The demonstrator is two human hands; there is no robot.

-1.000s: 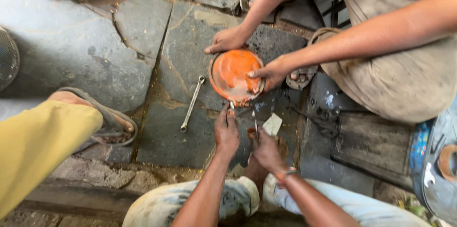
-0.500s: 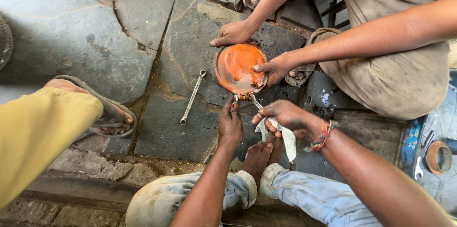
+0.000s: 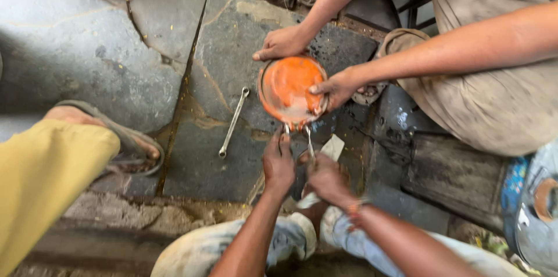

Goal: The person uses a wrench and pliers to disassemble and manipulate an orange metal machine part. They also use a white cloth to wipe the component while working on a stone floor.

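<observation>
Gripped at its near rim by my left hand point(image 3: 279, 163), the round orange metal cover point(image 3: 290, 88) lies on the stone floor point(image 3: 203, 155); stiff, probably greasy; my right hand point(image 3: 326, 179) clutches a thin metal tool point(image 3: 310, 143).

Round orange metal part point(image 3: 289, 88): shallow, dish-like, with a pale worn patch near its lower edge. It rests flat on the grey stone floor point(image 3: 221, 62). Thin metal tool point(image 3: 310, 142): slender and bright, with its tip at the lower rim of the part, angled down toward the person.
</observation>
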